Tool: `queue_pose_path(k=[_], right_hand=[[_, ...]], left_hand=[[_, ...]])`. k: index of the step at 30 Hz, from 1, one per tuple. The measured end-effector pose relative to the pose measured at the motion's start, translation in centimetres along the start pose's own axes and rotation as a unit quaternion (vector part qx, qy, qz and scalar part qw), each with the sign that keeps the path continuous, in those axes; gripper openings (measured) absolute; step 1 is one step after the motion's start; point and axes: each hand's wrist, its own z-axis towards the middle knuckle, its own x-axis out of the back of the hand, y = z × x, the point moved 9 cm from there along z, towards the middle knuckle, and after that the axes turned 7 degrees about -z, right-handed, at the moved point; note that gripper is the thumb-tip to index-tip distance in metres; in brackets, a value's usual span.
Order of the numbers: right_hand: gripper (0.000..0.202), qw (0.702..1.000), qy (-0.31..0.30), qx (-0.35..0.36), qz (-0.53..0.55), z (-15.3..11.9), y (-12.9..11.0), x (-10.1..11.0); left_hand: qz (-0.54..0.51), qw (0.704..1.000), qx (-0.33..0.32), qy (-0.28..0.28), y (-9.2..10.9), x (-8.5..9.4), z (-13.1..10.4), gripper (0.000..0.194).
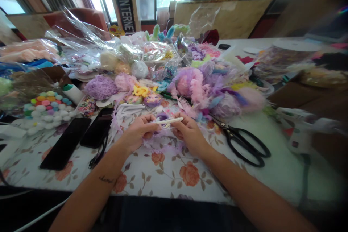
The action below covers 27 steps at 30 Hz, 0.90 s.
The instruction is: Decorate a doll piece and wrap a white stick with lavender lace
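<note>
My left hand (140, 130) and my right hand (188, 132) are close together above the flowered tablecloth, fingers closed in a pinch. Between them is a thin cream-white stick (171, 120), lying nearly level. My left thumb presses at one end of it; my right fingertips are at the other. A purple ring-like piece (162, 116) shows just behind the stick. Fluffy lilac yarn (163, 141) hangs and spreads around and below my fingers. How the stick and the yarn are joined I cannot make out.
Black-handled scissors (244, 145) lie to the right, near a white glue gun (299, 134). Two black phones (66, 143) and a bag of pompoms (49, 108) are at left. Behind my hands are fluffy yarn balls (101, 87), small doll faces (152, 99) and clear plastic bags (152, 52).
</note>
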Motion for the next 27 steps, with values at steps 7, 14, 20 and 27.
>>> queue_pose_path(k=[7, 14, 20, 27], right_hand=[[0.030, 1.000, -0.022, -0.012, 0.016, -0.1, -0.1, -0.4], [0.036, 0.977, -0.016, 0.057, -0.203, -0.1, -0.7, -0.1], [0.057, 0.954, -0.058, 0.096, -0.278, -0.3, -1.3, -1.0], [0.032, 0.980, -0.076, 0.051, -0.176, 0.0, -0.8, -0.8]], left_hand=[[-0.060, 0.997, 0.026, -0.027, 0.0, -0.5, -0.1, 0.024], [-0.114, 0.989, -0.060, 0.070, 1.6, 1.6, 0.5, 0.019], [-0.117, 0.992, -0.039, -0.025, 1.1, -0.4, 0.3, 0.016], [-0.120, 0.992, -0.046, 0.010, 1.7, 0.4, 0.1, 0.029]])
